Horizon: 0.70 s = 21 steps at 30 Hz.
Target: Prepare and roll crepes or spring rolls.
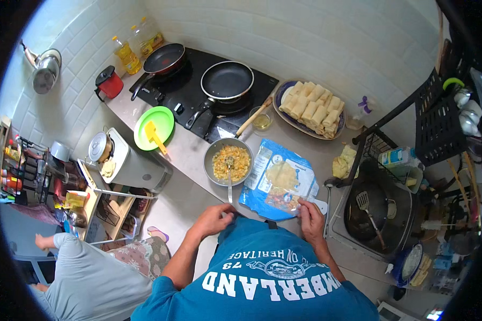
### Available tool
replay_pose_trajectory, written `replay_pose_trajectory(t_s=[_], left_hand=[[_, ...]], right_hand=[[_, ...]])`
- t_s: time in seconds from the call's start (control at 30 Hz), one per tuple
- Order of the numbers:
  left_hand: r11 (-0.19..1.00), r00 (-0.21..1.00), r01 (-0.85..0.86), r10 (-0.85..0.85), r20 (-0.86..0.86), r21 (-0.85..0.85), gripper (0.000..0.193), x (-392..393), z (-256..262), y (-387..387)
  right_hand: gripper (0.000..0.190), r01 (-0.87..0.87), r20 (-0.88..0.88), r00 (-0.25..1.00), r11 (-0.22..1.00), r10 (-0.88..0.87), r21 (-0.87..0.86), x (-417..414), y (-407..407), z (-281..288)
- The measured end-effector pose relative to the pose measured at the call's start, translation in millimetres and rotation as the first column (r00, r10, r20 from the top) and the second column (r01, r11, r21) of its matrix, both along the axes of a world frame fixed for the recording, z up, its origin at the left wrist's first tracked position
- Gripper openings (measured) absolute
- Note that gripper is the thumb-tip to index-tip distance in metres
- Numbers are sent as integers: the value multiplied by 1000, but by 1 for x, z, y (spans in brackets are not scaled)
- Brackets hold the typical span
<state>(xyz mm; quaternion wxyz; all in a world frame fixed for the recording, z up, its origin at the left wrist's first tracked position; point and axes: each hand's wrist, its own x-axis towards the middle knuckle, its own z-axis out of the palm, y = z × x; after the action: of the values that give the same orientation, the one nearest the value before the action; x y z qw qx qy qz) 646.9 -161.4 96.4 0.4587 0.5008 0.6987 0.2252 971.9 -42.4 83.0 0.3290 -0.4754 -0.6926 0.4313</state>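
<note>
My right hand [312, 218] is at the lower right corner of a blue plastic food package [261, 184] lying flat on the counter, its fingertips touching the package edge. My left hand [215, 218] rests by the counter's front edge, fingers loosely curled, nothing visible in it. Just beyond it stands a grey pan [206, 162] of chopped orange and yellow filling [239, 154], with a metal spoon [229, 184] in it and its wooden handle pointing to the back. A small glass bowl of clear liquid [262, 120] sits behind the package. An oval platter [278, 98] holds stacked rolled pastries [315, 104].
Two frying pans [227, 80] [164, 60] sit on the black cooktop [188, 100]. A green plate [168, 120] bears a yellow spatula [154, 134]. A sink [409, 236] with a wok [361, 200] lies right. Another person [92, 273] is at lower left, near a bin [144, 168].
</note>
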Motion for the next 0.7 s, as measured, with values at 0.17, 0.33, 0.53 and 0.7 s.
replay_pose_trajectory(t_s=[0.17, 0.33, 0.53, 0.7], left_hand=[[906, 899, -368, 404, -169, 210, 29, -43, -31, -4], [764, 810, -549, 586, -9, 338, 27, -53, -49, 6], [674, 734, -668, 667, 129, 315, 22, -46, -62, 12], [514, 654, -663, 752, 88, 544, 19, -71, -66, 37]], right_hand=[[26, 53, -80, 995, 998, -56, -43, 17, -19, -18], [29, 77, -81, 993, 996, -81, -52, 17, -34, -26], [30, 158, -80, 985, 983, -151, 93, 18, -50, -43], [21, 192, 62, 974, 941, -217, 279, 20, -58, -53]])
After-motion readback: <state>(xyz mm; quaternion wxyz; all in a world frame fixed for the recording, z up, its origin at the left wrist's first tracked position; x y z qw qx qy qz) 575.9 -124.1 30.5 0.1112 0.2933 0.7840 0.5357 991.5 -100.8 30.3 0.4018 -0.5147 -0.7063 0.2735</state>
